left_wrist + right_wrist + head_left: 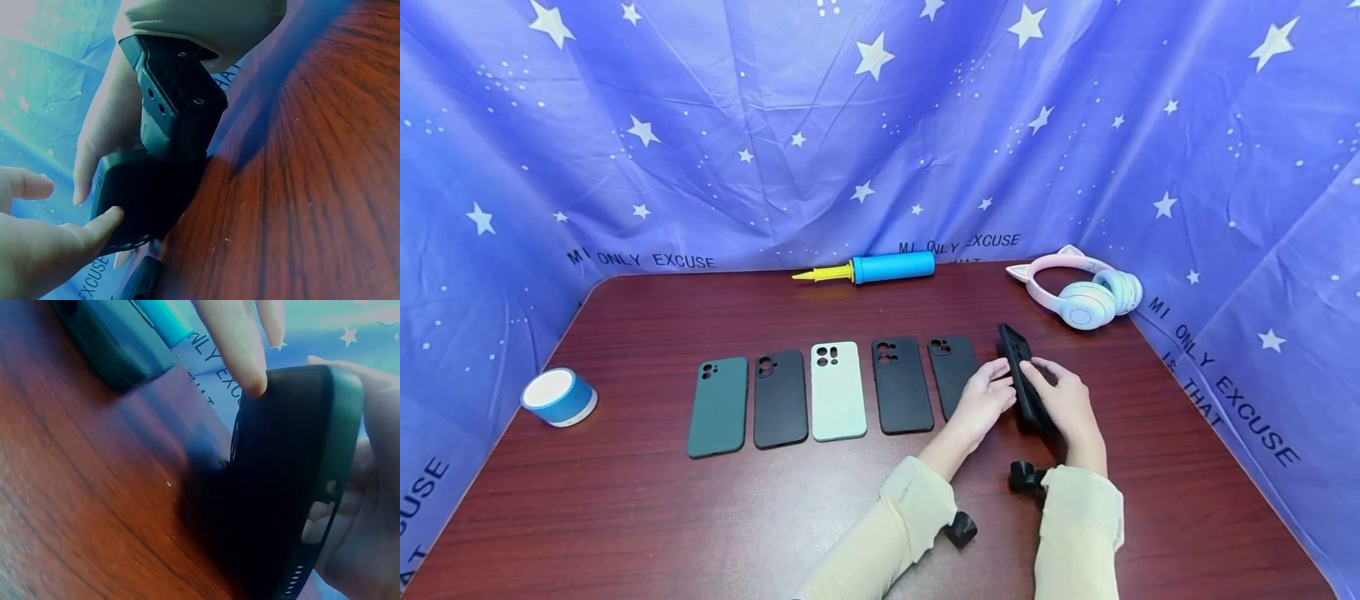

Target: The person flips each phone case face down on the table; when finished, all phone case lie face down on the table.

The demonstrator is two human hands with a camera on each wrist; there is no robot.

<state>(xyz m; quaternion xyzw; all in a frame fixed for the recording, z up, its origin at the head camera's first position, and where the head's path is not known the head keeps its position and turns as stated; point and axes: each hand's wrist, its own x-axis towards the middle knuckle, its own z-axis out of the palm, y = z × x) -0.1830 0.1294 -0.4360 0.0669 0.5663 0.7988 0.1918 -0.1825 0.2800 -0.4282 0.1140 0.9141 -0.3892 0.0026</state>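
A black phone case [1027, 408] stands tilted up off the table's right side, near the end of a row of phone cases. My right hand [1070, 408] grips it from the right. In the right wrist view, that hand's fingers show through the port cutout in the edge of the case [294, 437]. My left hand [979, 407] is on its other side with fingers extended; one fingertip touches the case [150, 200] in the left wrist view, while another finger is apart from it. Left of the hands lies a black phone case [950, 371], partly covered by my left hand.
Further left lie another black case [904, 396], a pale case [838, 404], a black case [781, 408] and a dark green case [718, 412]. Behind are a blue-and-yellow hand pump [891, 267] and cat-ear headphones [1086, 304]. A small blue-and-white cylinder [561, 400] stands far left.
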